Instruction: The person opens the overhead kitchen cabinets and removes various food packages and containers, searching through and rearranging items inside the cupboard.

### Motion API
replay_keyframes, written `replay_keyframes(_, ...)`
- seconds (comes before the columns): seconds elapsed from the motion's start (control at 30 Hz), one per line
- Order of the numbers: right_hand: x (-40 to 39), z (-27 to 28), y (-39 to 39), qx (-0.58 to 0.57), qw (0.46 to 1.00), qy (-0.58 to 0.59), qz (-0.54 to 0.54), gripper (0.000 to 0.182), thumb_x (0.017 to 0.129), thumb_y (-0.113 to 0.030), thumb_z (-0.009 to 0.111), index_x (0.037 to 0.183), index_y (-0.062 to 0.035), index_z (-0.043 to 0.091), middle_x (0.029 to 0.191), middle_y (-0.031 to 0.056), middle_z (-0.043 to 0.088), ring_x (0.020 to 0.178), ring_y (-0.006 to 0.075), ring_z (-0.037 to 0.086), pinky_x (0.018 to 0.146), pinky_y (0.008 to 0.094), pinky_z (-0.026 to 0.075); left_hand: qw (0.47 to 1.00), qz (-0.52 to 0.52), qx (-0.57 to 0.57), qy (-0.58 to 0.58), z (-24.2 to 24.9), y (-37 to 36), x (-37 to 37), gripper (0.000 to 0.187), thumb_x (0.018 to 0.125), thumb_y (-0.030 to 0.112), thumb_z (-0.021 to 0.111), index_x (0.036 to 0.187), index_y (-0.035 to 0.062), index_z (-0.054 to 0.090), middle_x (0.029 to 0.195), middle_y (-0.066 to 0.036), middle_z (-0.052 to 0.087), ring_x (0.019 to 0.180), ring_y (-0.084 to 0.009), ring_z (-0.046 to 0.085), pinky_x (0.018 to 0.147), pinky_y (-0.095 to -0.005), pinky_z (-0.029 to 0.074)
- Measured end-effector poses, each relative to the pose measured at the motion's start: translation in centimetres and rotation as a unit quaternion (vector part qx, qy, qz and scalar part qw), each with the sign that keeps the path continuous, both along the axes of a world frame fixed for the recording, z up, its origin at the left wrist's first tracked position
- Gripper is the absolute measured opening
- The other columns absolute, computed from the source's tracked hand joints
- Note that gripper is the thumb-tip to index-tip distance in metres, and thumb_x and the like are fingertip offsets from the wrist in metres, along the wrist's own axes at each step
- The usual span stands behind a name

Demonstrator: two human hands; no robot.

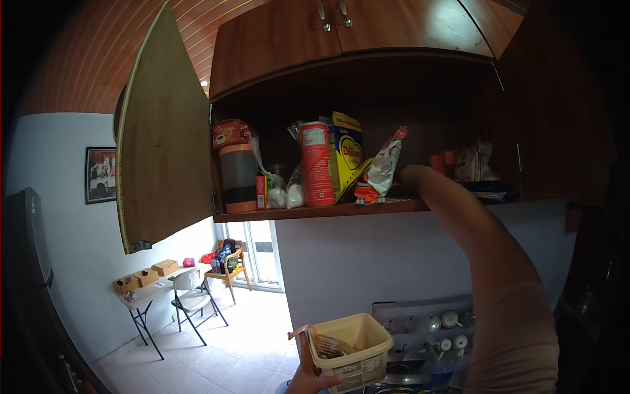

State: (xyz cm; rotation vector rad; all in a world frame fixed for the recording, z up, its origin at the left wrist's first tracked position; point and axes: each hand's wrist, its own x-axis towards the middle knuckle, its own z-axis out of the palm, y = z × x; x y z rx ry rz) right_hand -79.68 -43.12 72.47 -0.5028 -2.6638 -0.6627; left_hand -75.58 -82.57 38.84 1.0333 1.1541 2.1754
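At the bottom of the view my left hand (311,373) is closed around the wall of a cream plastic tub (362,369), thumb on its front. Inside the tub lies a packet with brown contents (333,346), one end sticking out over the rim. My right hand (412,176) reaches into the open wall cabinet (367,210), its fingers in shadow and hidden. Just left of that hand leans a white and red foil bag (382,172). Beside the bag stand a yellow and blue carton (346,157) and a tall red canister (316,164).
An orange-lidded jar (237,178) and small bags of white contents (277,197) stand on the shelf's left. Packets (474,164) lie on its right. The cabinet door (164,144) hangs open at left. Below are a stove (426,328), a table (147,295) and a folding chair (190,299).
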Motion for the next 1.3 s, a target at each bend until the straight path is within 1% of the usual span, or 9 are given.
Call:
replay_keyframes(0.33, -0.2, 0.0, -0.8, 0.099, 0.994, -0.047, -0.013, 0.022, 0.073, -0.019, 0.06, 0.091, -0.0077, 0.065, 0.097, 0.0146, 0.061, 0.092, 0.0292, 0.058, 0.079, 0.0371, 0.046, 1.0, 0.019, -0.021, -0.012, -0.4, -0.2, -0.3, 0.125, 0.054, -0.009, 0.073, 0.135, 0.0218, -0.018, 0.139, -0.015, 0.013, 0.126, -0.0304, 0.025, 0.099, -0.0428, 0.032)
replay_keyframes(0.57, 0.9, 1.6, 0.2, 0.061, 0.978, 0.192, -0.05, 0.019, 0.077, -0.015, 0.055, 0.089, -0.0039, 0.063, 0.093, 0.0171, 0.062, 0.088, 0.031, 0.06, 0.075, 0.039, 0.048, 1.0, 0.012, -0.016, -0.009, -1.0, -0.5, -1.1, 0.126, 0.054, -0.007, 0.074, 0.135, 0.0214, -0.019, 0.137, -0.014, 0.016, 0.125, -0.0304, 0.026, 0.099, -0.043, 0.032)
replay_keyframes(0.8, 5.2, 3.5, 0.4, -0.221, 0.781, 0.582, -0.053, 0.026, 0.075, -0.023, 0.06, 0.092, -0.0033, 0.062, 0.089, 0.0186, 0.062, 0.083, 0.0325, 0.061, 0.072, 0.0395, 0.049, 0.999, -0.01, -0.025, 0.02, 0.8, 0.6, 0.1, 0.126, 0.053, -0.005, 0.074, 0.134, 0.0187, -0.019, 0.136, -0.015, 0.017, 0.125, -0.031, 0.026, 0.099, -0.0435, 0.032)
replay_keyframes(0.87, 5.9, 4.4, -1.3, -0.259, 0.667, 0.69, 0.107, 0.032, 0.075, -0.026, 0.059, 0.097, -0.0024, 0.058, 0.09, 0.0185, 0.062, 0.085, 0.0308, 0.06, 0.075, 0.0389, 0.048, 0.999, -0.017, -0.037, 0.021, 1.1, 1.1, 0.3, 0.126, 0.052, -0.004, 0.074, 0.134, 0.0179, -0.019, 0.137, -0.015, 0.016, 0.125, -0.031, 0.025, 0.099, -0.0434, 0.032)
replay_keyframes(1.0, 9.5, 4.2, -4.9, -0.085, 0.61, 0.754, 0.23, 0.037, 0.074, -0.026, 0.057, 0.102, -0.0032, 0.05, 0.094, 0.0205, 0.06, 0.086, 0.0349, 0.059, 0.074, 0.0402, 0.046, 0.996, -0.038, -0.031, 0.074, -0.3, 2.8, 0.3, 0.127, 0.054, 0.002, 0.076, 0.134, 0.0152, -0.02, 0.138, -0.014, 0.014, 0.125, -0.0302, 0.024, 0.098, -0.0414, 0.032)
replay_keyframes(1.07, 12.2, 1.2, -7.5, -0.058, 0.616, 0.673, 0.405, 0.029, 0.076, -0.015, 0.052, 0.103, -0.0038, 0.051, 0.09, 0.0192, 0.06, 0.083, 0.0344, 0.058, 0.07, 0.0382, 0.045, 0.985, 0.022, -0.054, 0.161, -0.6, 3.1, 0.9, 0.125, 0.055, 0.009, 0.079, 0.134, 0.0094, -0.019, 0.132, -0.018, 0.024, 0.122, -0.0277, 0.03, 0.097, -0.0397, 0.033)
replay_keyframes(1.13, 15.0, -4.1, -8.6, -0.072, 0.69, 0.575, 0.434, 0.028, 0.086, -0.017, 0.047, 0.11, -0.0037, 0.047, 0.093, 0.0082, 0.058, 0.076, 0.0183, 0.054, 0.066, 0.0353, 0.045, 0.982, 0.032, -0.069, 0.173, -1.6, 3.9, 0.9, 0.126, 0.053, 0.013, 0.081, 0.134, 0.0071, -0.017, 0.13, -0.018, 0.026, 0.119, -0.0282, 0.033, 0.097, -0.04, 0.033)
replay_keyframes(1.2, 17.4, -10.6, -13.3, 0.067, 0.701, 0.563, 0.434, 0.029, 0.076, -0.004, 0.05, 0.105, -0.006, 0.054, 0.091, 0.0151, 0.058, 0.076, 0.0286, 0.055, 0.066, 0.0339, 0.043, 0.978, 0.041, -0.083, 0.186, -2.7, 4.5, 0.7, 0.128, 0.051, 0.018, 0.083, 0.134, 0.0048, -0.014, 0.128, -0.018, 0.028, 0.117, -0.0287, 0.036, 0.096, -0.0403, 0.033)
replay_keyframes(1.3, 19.6, -18.7, -17.2, 0.033, 0.839, 0.341, 0.422, 0.036, 0.072, -0.005, 0.056, 0.108, -0.0094, 0.056, 0.093, 0.0133, 0.053, 0.074, 0.0214, 0.048, 0.064, 0.0311, 0.041, 0.961, 0.028, -0.121, 0.247, -4.0, 5.0, 0.9, 0.125, 0.05, 0.022, 0.083, 0.134, 0.0009, -0.007, 0.126, -0.018, 0.03, 0.117, -0.0297, 0.035, 0.094, -0.0399, 0.035)
